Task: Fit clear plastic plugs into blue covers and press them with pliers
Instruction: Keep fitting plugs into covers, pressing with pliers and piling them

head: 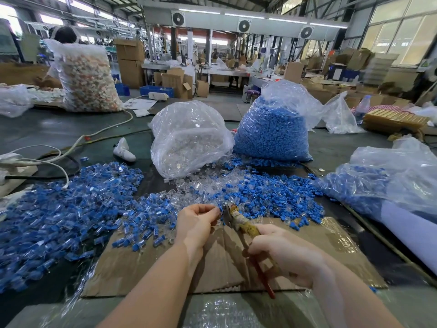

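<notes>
**Plug and cover held at the plier nose for pressing**

A small piece is pinched between the curled fingertips of the left hand (197,218) and is held up against the nose of the pliers (233,215); the piece itself is almost wholly hidden by the fingers, so it cannot be told whether the plug is already seated in its cover. The handles of the pliers are gripped by the right hand (281,254), with the fingers curled round the wrapped upper handle and the red lower handle left showing below the palm. How far the plier nose is closed cannot be made out.

The long axis of the pliers is laid diagonally, with the nose pointed up and to the left, toward the left fingertips, and the red handle end pointed down and to the right, toward the person.

From here a fingertip could be nipped, since the left fingers are set right at the nose. The piece could also be crushed or pressed askew if it is not squared before the squeeze, or flicked away into the heaps.

Both hands are held above a sheet of cardboard (331,254). Beyond it a pile of assembled pieces (71,209) is spread to the left and loose blue covers (272,192) to the right, with clear plugs (208,183) between. Behind these a bag of clear plugs (189,136) and a bag of blue covers (272,131) are stood side by side
</notes>
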Tool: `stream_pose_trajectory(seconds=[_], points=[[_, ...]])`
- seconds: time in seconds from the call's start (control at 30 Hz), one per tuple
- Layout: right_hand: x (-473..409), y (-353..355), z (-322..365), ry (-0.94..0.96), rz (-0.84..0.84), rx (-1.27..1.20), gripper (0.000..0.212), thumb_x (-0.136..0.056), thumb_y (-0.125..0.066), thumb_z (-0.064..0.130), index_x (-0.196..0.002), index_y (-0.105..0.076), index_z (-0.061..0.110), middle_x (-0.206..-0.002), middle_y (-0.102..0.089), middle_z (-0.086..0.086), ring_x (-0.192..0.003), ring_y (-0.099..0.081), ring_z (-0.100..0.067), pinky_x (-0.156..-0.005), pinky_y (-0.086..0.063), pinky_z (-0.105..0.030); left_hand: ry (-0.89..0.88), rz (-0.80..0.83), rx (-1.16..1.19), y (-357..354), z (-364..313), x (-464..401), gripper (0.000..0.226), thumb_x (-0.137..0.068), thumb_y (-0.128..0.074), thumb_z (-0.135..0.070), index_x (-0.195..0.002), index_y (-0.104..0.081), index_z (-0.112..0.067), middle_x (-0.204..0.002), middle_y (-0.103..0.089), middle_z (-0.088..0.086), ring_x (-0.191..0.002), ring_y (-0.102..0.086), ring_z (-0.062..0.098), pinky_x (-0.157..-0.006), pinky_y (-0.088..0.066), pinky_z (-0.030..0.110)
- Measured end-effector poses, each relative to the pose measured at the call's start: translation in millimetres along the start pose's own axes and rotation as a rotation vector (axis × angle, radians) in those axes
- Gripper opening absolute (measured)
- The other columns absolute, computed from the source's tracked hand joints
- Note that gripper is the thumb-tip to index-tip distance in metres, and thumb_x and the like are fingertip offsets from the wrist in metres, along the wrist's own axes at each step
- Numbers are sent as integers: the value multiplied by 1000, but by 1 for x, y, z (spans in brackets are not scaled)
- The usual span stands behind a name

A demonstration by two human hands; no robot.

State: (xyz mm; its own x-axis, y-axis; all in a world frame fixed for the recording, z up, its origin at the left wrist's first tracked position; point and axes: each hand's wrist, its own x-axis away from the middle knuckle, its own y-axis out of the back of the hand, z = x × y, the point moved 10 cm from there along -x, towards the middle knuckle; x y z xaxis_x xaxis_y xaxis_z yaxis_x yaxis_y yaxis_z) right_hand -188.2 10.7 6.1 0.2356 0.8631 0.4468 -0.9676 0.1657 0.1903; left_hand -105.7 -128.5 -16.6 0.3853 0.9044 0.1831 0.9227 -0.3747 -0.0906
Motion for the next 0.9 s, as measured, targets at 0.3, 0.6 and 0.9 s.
stream_pose_trajectory(seconds=[0.3,0.6,0.9], points=[[3,2,2,25,-25,90,24,-85,-43,0,-108,-48,-4,-89,-51,-13,-79,-51,-25,-68,-43,-38,31,-20,45,-2,1,4,3,-82,-68,-3,-83,-68,-5,-74,-68,14,-67,-61,24,-66,-53,36],[7,-2,6,23,14,60,14,-86,-42,-1,-94,-50,7,-85,-54,-11,-76,-56,-22,-69,-48,-35,57,-12,30,-5,-1,8,2,-82,-66,-3,-84,-67,-5,-83,-69,19,-71,-61,28,-77,-54,45],[11,3,10,64,-70,245,13,-88,-41,2,-83,-49,11,-83,-49,-5,-68,-48,-20,-60,-41,-31,69,-47,70,-4,5,11,3,-81,-68,-3,-79,-68,-6,-82,-69,19,-74,-63,29,-78,-54,45]])
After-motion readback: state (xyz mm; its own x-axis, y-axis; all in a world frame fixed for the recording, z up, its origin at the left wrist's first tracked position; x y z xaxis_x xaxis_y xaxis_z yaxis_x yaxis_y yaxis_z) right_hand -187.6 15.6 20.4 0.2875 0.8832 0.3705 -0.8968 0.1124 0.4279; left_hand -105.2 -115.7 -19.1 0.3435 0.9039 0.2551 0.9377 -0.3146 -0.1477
